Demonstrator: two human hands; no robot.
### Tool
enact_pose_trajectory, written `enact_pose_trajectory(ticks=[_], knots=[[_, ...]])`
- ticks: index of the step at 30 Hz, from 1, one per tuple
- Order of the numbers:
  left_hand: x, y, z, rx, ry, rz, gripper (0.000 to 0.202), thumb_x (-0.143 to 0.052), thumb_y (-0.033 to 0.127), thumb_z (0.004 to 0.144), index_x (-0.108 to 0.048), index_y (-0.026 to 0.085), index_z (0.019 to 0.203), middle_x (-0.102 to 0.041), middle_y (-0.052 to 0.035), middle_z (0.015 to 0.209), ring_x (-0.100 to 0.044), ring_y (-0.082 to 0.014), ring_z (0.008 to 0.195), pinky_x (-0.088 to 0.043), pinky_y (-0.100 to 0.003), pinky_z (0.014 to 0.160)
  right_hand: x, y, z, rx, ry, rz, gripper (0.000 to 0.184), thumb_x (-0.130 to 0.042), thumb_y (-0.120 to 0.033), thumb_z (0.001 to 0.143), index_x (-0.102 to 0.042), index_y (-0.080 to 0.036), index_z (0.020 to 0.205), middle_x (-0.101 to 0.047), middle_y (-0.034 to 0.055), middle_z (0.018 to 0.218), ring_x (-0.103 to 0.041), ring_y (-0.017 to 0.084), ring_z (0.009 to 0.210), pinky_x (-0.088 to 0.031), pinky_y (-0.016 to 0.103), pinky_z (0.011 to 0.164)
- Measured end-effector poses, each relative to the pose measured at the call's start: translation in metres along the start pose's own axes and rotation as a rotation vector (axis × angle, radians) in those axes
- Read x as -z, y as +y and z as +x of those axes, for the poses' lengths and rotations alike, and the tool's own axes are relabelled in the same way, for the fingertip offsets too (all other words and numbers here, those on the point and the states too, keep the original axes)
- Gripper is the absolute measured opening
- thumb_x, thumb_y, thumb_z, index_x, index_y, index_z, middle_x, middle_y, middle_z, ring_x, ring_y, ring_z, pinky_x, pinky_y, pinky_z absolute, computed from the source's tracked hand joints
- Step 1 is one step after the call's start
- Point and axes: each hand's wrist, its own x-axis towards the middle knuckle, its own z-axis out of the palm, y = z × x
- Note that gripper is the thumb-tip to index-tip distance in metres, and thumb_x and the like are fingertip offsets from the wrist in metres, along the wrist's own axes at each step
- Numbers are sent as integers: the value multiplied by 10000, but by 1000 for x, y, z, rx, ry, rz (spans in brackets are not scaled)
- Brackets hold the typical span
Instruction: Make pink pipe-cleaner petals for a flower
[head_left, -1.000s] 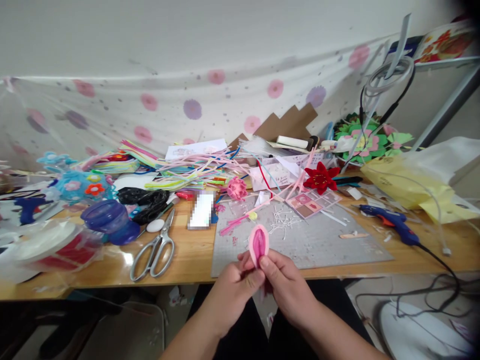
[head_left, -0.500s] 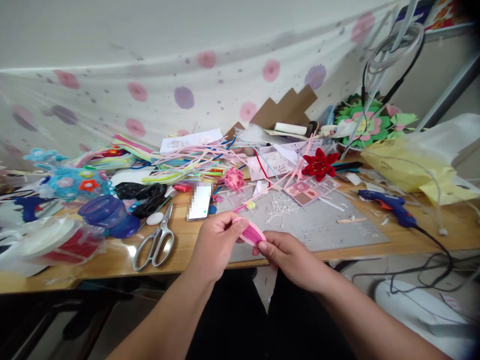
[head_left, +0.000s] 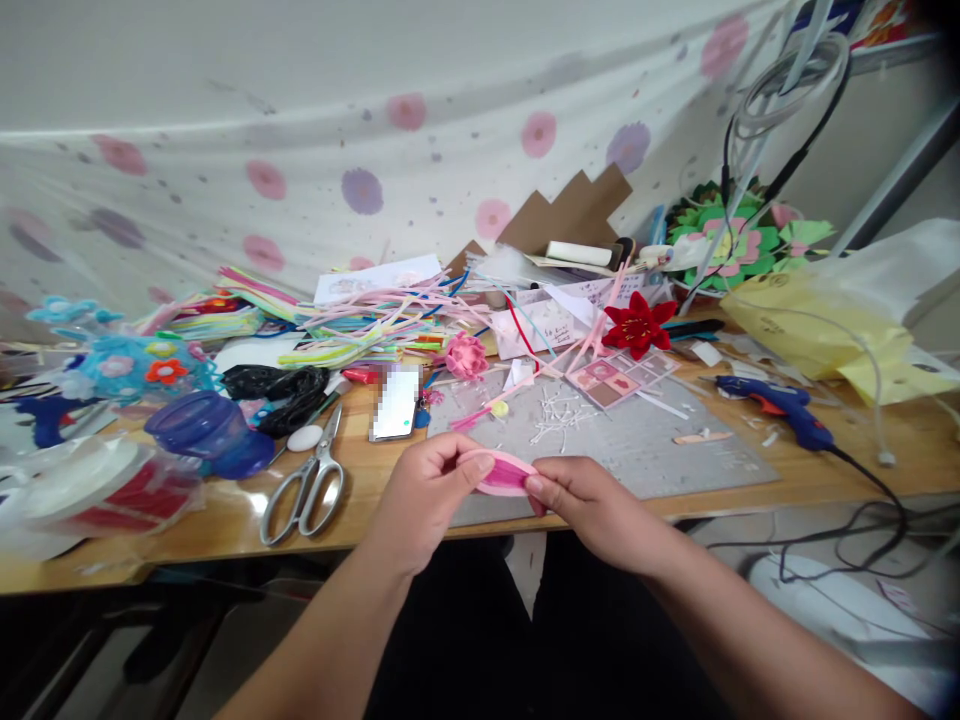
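Note:
A pink petal (head_left: 507,476), made of fuzzy stems with a darker magenta middle and a paler rim, is stretched between my two hands above the front edge of the grey mat (head_left: 645,470). My left hand (head_left: 431,490) pinches its left end between thumb and fingers. The other end is pinched by my right hand (head_left: 581,500). Behind them on the mat lie pink pipe cleaners (head_left: 472,415) and a pile of thin white stamens (head_left: 559,415). A pink fuzzy flower (head_left: 466,356) and a red fuzzy flower (head_left: 639,325) sit farther back.
Scissors (head_left: 307,490) and a phone (head_left: 396,405) lie to the left on the wooden table (head_left: 367,520). A blue glue gun (head_left: 776,400) with a cord rests at right. Bundled pipe cleaners (head_left: 352,320) fill the back. A makeup palette (head_left: 611,380) lies near the red flower.
The petal has turned from a slant to nearly level. My left hand has shifted slightly left and down, and my right hand has moved a little.

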Motion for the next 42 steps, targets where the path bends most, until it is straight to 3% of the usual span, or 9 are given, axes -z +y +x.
enact_pose_trajectory(ticks=[3, 9, 12, 17, 24, 27, 31, 38, 42], knots=[[7, 2, 2, -17, -71, 205, 191, -613, 317, 830, -669, 154, 749, -629, 0, 659, -562, -133, 645, -426, -235, 616, 5, -2, 1, -9, -52, -60, 329, -404, -292, 936, -490, -169, 643, -460, -29, 596, -436, 111, 581, -308, 217, 566], [-8, -14, -5, -10, 151, -34, 231, -616, 339, 818, -624, 157, 675, -597, 9, 589, -536, -135, 571, -437, -249, 566, -3, -2, 1, 28, -53, -56, 346, -397, -283, 946, -486, -167, 632, -475, -31, 587, -444, 103, 568, -315, 213, 567], [-5, -15, -5, 28, 77, -50, 210, -609, 338, 820, -634, 156, 718, -624, -3, 638, -566, -150, 615, -451, -270, 611, -2, 0, 0, 22, -51, -64, 345, -398, -281, 947, -489, -167, 635, -484, -29, 592, -452, 104, 574, -319, 217, 573], [5, 1, 1, -26, -146, 326, 171, -590, 299, 822, -653, 175, 724, -601, 21, 667, -521, -129, 646, -380, -230, 603, 4, -1, 3, 17, -127, -126, 341, -413, -278, 946, -485, -166, 632, -472, -30, 584, -443, 104, 568, -313, 220, 565], [-6, 1, -4, -95, 101, 471, 202, -555, 285, 826, -619, 190, 660, -588, 21, 616, -523, -150, 613, -374, -241, 585, -1, -4, 3, 20, -104, -121, 339, -406, -282, 954, -491, -169, 646, -483, -28, 601, -455, 107, 586, -317, 225, 579], [-3, 1, -5, -62, 5, 416, 237, -569, 317, 828, -605, 183, 636, -558, 19, 599, -516, -147, 603, -372, -234, 559, -2, -2, 1, 7, -99, -102, 345, -404, -282, 952, -491, -169, 638, -489, -24, 597, -456, 111, 583, -322, 228, 579], [5, -1, -7, 55, -79, 135, 222, -569, 378, 843, -611, 170, 776, -600, 1, 705, -605, -162, 672, -467, -261, 626, 1, -2, 1, 4, -72, -54, 345, -402, -293, 952, -509, -168, 649, -494, -22, 609, -464, 113, 593, -330, 226, 586], [4, -15, -9, 29, -11, -116, 201, -591, 298, 856, -599, 146, 725, -641, -14, 633, -608, -134, 628, -479, -242, 632, -2, -1, 2, 13, -42, 54, 370, -396, -347, 950, -502, -170, 644, -468, -26, 598, -434, 111, 578, -317, 224, 570], [-1, -12, -9, 102, -21, -311, 179, -653, 302, 812, -627, 133, 759, -644, -31, 718, -611, -144, 658, -526, -283, 652, -4, 0, 3, 1, -15, 81, 385, -398, -384, 944, -493, -173, 636, -442, -30, 577, -424, 112, 566, -309, 226, 561]])
